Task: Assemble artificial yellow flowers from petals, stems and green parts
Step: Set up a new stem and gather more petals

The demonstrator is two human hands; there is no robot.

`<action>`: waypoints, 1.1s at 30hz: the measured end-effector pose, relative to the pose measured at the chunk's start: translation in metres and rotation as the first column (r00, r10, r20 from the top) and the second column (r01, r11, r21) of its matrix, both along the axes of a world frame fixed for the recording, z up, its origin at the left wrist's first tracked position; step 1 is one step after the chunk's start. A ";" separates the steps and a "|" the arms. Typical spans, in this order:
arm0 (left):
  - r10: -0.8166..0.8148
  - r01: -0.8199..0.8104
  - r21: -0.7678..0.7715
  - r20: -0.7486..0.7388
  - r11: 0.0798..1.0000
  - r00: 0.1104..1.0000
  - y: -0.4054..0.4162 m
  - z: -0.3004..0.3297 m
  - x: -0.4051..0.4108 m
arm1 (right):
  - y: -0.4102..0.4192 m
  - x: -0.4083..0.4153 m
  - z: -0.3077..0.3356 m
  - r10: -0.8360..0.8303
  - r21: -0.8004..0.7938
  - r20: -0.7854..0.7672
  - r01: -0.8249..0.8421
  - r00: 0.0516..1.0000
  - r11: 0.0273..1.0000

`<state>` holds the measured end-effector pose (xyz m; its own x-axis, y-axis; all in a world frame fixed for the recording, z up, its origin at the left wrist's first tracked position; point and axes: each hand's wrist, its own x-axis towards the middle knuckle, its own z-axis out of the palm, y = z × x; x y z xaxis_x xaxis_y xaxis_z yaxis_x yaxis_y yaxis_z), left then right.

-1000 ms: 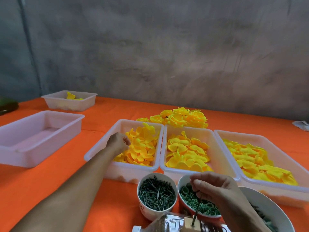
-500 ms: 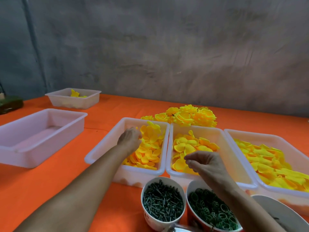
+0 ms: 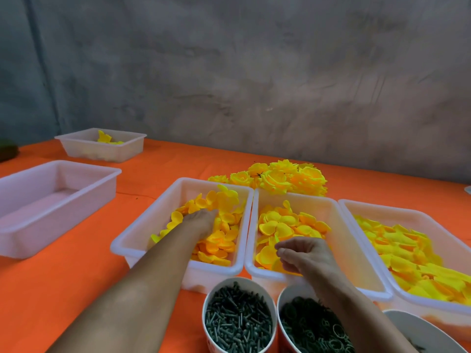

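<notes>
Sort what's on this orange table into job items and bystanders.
Job: three white plastic trays of yellow petals; paper cup of dark green stems; cup of green rings; finished yellow flowers.
Bystanders: empty white plastic tray; small far white tray.

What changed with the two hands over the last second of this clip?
The left hand went from the tray's near-left rim deeper into the left petal tray. The right hand left the cup of green rings and moved forward over the middle petal tray. Trays, cups and finished flowers stayed put.
</notes>
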<state>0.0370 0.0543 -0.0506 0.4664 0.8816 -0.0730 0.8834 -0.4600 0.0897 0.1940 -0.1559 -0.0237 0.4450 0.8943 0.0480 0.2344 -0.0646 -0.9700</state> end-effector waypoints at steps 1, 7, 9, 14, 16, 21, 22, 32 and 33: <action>-0.004 0.004 0.017 -0.028 1.000 1.000 0.000 -0.001 0.001 | 0.001 0.000 0.000 0.004 0.003 -0.007 -0.004 1.000 1.000; 0.038 -0.036 0.082 -0.014 0.996 0.999 -0.008 0.002 -0.001 | -0.003 -0.002 0.001 0.050 0.038 0.001 -0.050 0.999 0.998; 0.051 -0.051 0.080 0.002 0.995 0.999 -0.011 0.003 -0.001 | -0.004 -0.002 0.001 0.052 0.042 0.008 -0.052 0.999 0.998; 0.081 -0.085 0.047 0.092 0.995 0.992 -0.013 0.004 -0.003 | -0.004 -0.002 0.001 0.054 0.047 0.004 -0.055 0.999 0.997; 0.072 -0.077 0.025 0.163 0.997 0.984 -0.012 0.006 -0.003 | -0.004 -0.001 0.001 0.059 0.046 0.003 -0.059 0.998 0.997; 0.051 -0.038 -0.036 0.468 0.999 0.882 -0.011 0.009 -0.006 | -0.002 0.000 -0.001 0.054 0.042 -0.011 -0.054 0.998 0.998; 0.050 -0.021 -0.059 0.534 0.998 0.844 -0.012 0.009 -0.006 | -0.002 0.000 -0.001 0.053 0.042 -0.014 -0.052 0.999 0.998; -0.033 0.071 -0.013 0.785 0.997 0.618 -0.014 0.009 -0.003 | -0.005 -0.001 0.000 0.119 0.035 0.050 -0.121 0.992 0.992; -0.032 0.061 -0.006 0.799 0.998 0.600 -0.014 0.009 -0.002 | -0.005 0.000 0.000 0.122 0.039 0.050 -0.124 0.991 0.991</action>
